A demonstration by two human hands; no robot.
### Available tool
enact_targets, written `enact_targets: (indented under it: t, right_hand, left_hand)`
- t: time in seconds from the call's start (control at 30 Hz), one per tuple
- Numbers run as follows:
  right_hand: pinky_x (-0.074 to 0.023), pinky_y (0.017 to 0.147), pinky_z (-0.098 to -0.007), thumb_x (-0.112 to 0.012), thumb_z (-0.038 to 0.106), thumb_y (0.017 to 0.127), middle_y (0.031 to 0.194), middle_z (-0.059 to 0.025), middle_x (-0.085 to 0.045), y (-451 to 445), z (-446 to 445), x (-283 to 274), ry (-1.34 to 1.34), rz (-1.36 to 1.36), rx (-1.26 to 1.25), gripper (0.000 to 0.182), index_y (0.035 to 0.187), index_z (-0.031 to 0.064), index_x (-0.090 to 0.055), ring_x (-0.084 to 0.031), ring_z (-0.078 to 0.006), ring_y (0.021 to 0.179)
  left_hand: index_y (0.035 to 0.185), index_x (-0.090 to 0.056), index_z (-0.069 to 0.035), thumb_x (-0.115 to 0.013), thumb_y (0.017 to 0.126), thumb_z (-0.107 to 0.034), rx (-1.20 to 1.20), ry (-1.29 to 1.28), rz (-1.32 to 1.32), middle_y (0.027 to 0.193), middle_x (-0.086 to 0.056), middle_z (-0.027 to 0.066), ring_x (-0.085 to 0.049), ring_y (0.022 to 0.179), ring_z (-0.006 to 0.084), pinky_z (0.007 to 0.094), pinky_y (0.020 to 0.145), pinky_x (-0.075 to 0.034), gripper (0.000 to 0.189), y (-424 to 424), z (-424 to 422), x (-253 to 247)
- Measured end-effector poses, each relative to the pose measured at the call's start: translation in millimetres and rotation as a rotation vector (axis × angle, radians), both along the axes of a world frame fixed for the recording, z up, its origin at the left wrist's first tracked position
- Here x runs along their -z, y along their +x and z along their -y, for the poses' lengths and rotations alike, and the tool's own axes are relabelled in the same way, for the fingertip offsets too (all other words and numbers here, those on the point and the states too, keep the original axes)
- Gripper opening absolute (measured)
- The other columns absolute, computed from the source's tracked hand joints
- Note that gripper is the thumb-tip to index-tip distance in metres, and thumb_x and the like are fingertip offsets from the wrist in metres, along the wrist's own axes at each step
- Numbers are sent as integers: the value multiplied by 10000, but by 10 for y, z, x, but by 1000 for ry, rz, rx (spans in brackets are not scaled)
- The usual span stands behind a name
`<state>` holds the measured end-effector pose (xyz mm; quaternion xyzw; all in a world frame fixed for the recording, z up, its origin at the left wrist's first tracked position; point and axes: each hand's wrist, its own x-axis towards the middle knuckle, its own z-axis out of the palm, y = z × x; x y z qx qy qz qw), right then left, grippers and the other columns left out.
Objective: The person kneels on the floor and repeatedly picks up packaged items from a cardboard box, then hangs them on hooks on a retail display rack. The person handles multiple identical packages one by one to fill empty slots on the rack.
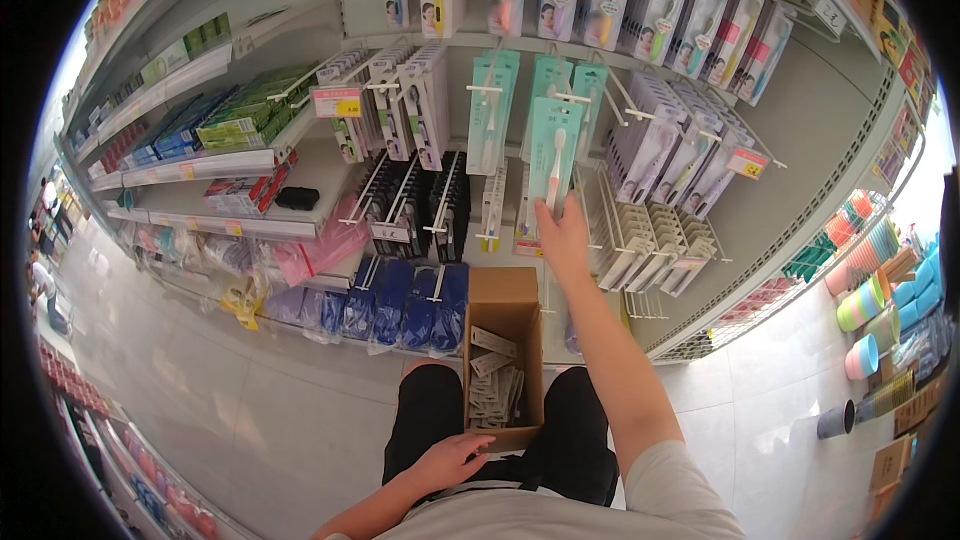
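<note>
My right hand [562, 236] reaches up to the display rack and grips the lower end of a toothbrush pack [553, 154]. The pack has a mint-green backing card, with a white and orange toothbrush showing on it. Its top is close to a white display hook; whether it hangs on that hook I cannot tell. Behind it hang more mint-green packs [589, 86]. My left hand [450, 459] rests by the near edge of an open cardboard box [504, 286], fingers slightly bent and holding nothing. Inside the box lie several loose packs [495, 390], seen mostly edge-on. The box stands between my knees.
Hooks around my right hand carry white toothbrush packs [656, 146] and black-backed packs [409, 202]. Blue slippers in plastic [390, 300] hang low. Shelves at left hold green toothpaste boxes [259, 109]. Plastic bins [862, 307] stand at right. People [46, 277] are at the far left.
</note>
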<state>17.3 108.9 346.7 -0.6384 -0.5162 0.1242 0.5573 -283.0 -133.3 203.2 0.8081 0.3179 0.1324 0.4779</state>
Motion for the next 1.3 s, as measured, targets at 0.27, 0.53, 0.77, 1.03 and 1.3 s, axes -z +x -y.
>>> enact_targets:
  t: [0.27,0.53,0.77,1.03,1.3]
  right_hand:
    - [-535,697,-334,-670,259,973,951,-73,-688,204,-463,238,-10,-324,-199,320,1181,21,-619,-650,-157,802]
    - [-615,790,-400,-686,316,964,1271,-146,-619,578,-977,-107,-268,-350,-217,628,1457,23,-431,-665,-214,1025]
    - [-500,1012,-506,-783,358,853,1398,-326,-514,770,-1236,77,-136,-57,61,905,1540,-3,-316,-554,-418,1268]
    - [-418,1031,-461,-689,40,862,1247,-190,-567,-24,491,210,549,255,58,438,1279,22,-557,-526,-378,1167]
    - [-400,1044,-563,-700,113,854,1348,-232,-513,-335,1837,2490,-302,497,94,488,1323,108,-565,-480,-465,1240]
  left_hand:
    - [1362,-586,-58,-620,1000,-237,31,40,-40,1157,-682,156,-663,1048,314,403,910,-539,405,-46,32,61]
    - [1360,-589,-63,-614,1003,-252,59,61,-109,1181,-672,169,-649,1085,341,423,932,-530,405,-87,22,76]
    - [1345,-587,-53,-622,990,-250,100,63,-115,1182,-666,181,-628,1098,373,450,952,-510,407,38,-39,58]
    - [1295,-635,-49,-661,958,-236,57,234,-149,1254,-650,188,-542,1275,386,479,1129,-407,386,59,-209,593]
    - [1486,-395,-24,-658,924,-132,-247,355,-321,1548,-284,360,-299,1421,588,565,1190,-331,630,559,-683,1375]
